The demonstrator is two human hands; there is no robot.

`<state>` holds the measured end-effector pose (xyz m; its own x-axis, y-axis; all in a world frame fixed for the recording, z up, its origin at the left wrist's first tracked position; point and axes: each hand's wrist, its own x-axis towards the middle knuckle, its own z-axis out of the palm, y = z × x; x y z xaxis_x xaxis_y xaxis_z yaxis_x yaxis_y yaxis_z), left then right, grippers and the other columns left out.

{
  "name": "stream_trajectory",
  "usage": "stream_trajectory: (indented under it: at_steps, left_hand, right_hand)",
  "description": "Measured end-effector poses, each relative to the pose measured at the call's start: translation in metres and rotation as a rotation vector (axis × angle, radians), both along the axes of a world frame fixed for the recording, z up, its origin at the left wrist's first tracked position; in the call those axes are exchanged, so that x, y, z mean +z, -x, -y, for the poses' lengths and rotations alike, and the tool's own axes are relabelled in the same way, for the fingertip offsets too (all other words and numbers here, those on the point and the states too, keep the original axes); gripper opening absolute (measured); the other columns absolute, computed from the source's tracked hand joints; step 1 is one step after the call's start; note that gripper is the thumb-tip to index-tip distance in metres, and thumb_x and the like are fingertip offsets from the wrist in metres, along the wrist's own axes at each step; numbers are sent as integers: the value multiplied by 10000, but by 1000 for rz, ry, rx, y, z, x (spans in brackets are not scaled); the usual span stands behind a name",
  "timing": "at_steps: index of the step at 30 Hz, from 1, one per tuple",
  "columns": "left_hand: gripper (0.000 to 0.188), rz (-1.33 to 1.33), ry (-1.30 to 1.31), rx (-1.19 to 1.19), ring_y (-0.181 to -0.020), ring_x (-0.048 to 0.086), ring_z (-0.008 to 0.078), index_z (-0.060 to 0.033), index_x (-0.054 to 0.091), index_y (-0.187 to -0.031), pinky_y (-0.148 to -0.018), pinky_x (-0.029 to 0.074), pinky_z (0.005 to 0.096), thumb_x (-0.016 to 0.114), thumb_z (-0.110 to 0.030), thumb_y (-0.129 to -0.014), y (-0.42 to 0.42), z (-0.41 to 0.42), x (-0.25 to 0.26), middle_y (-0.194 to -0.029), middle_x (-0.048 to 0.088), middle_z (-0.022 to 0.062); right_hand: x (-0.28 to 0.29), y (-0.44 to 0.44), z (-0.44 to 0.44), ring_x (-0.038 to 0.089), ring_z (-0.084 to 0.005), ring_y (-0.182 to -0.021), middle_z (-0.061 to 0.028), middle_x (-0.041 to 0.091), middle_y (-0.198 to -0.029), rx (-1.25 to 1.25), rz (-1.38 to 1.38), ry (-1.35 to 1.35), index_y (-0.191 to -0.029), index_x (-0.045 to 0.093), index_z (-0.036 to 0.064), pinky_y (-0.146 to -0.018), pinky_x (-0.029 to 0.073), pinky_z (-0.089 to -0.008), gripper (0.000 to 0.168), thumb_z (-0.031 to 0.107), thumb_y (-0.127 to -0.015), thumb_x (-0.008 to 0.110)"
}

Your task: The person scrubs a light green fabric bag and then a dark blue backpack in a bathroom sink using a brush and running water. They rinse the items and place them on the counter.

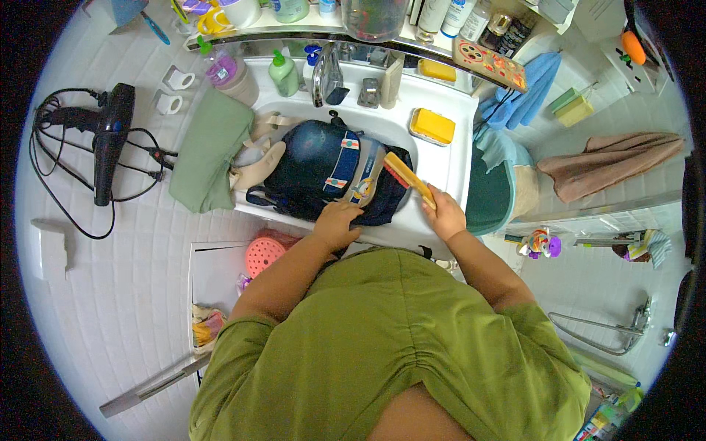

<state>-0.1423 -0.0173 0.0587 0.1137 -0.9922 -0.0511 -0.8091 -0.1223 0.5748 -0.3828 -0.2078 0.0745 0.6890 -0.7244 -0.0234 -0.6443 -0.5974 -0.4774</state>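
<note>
A dark blue backpack (pixel 309 157) with a grey panel and a cartoon patch lies in the white washbasin (pixel 441 187). My left hand (pixel 338 225) grips its near edge, with the fingertips on the grey panel. A scrub brush (pixel 409 179) with a yellow back and red bristles is in my right hand (pixel 445 215). The bristle side faces the dark fabric at the bag's right end; whether it touches cannot be told. Beige straps (pixel 259 165) spill over the basin's left side. A yellow soap bar (pixel 433 125) sits on the basin's right rim.
The chrome faucet (pixel 325 74) rises behind the bag, near a green pump bottle (pixel 284 76). A green cloth (pixel 212 154) hangs at the left, beside a wall-hung hair dryer (pixel 113 143). A teal bin (pixel 488 193) stands right of the basin. Bottles crowd the shelf (pixel 309 27) above.
</note>
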Motion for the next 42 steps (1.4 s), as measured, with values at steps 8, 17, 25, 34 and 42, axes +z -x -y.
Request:
stream_trajectory:
  at_steps: [8,17,25,34,42]
  left_hand:
    - [357,-83,37,-5,-1173,515,303,-103,658,-1016,-1000,388,432,743,-198,-683,-4,-20,9,-1186,609,89]
    - [431,-132,88,-37,-1181,535,300,-88,643,-1147,-1008,404,416,728,-175,-734,-13,-31,11,-1248,601,94]
    - [365,-185,155,-82,-1188,537,296,-71,639,-1128,-1012,413,415,694,-135,-773,-27,-33,-5,-1245,603,121]
    - [305,165,246,262,-1145,534,350,-83,653,-1066,-990,410,456,666,-124,-765,-77,-41,6,-1202,604,137]
    - [401,251,-226,178,-1180,481,334,-88,622,-1075,-973,410,463,741,-230,-719,-98,-41,36,-1181,547,133]
  right_hand:
    - [25,-33,-3,617,-374,-970,-226,612,-1069,21,-131,-355,-1124,548,5,-847,497,-428,410,256,-816,649]
    - [70,-77,-30,608,-380,-982,-209,597,-1077,206,-181,-218,-1367,447,173,-845,500,-437,598,243,-796,613]
    - [26,-71,-38,638,-367,-913,-174,674,-984,292,-321,-303,-1353,494,185,-798,506,-437,490,336,-894,577]
    - [48,-64,-45,626,-358,-978,-209,653,-1069,90,-333,-323,-1364,492,145,-848,490,-389,479,312,-921,567]
    - [34,-57,-25,626,-385,-952,-219,658,-1034,12,-338,-240,-1344,510,140,-845,492,-418,455,308,-924,553]
